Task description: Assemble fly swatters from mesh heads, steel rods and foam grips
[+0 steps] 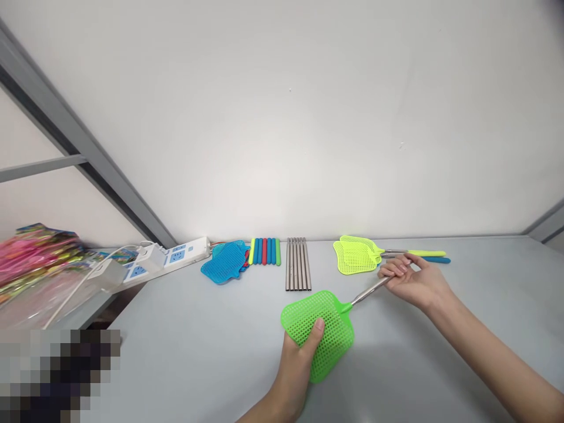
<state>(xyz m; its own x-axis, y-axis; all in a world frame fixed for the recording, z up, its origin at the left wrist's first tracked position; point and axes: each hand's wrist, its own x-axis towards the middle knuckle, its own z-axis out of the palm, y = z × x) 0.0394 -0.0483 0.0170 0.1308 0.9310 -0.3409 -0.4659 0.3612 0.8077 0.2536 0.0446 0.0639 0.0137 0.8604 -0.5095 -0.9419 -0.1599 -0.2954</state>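
A green fly swatter (324, 329) with a mesh head and a metal rod is held between my hands above the table. My left hand (302, 358) grips the head, thumb on top and fingers beneath it. Curled around the far end of the rod is my right hand (414, 279). Just behind that hand lie yellow fly swatters (356, 255) with a yellow handle and a blue handle. Further left, several metal rods (298, 264) lie side by side, beside a row of coloured handle sleeves (264, 251). Blue swatter heads (224, 261) are stacked left of these.
A white power strip (189, 251) with plugs and a cable runs along the table's left edge. Colourful plastic packages (44, 264) pile up at the far left. The grey table (185, 352) meets a white wall (286, 117) at the back.
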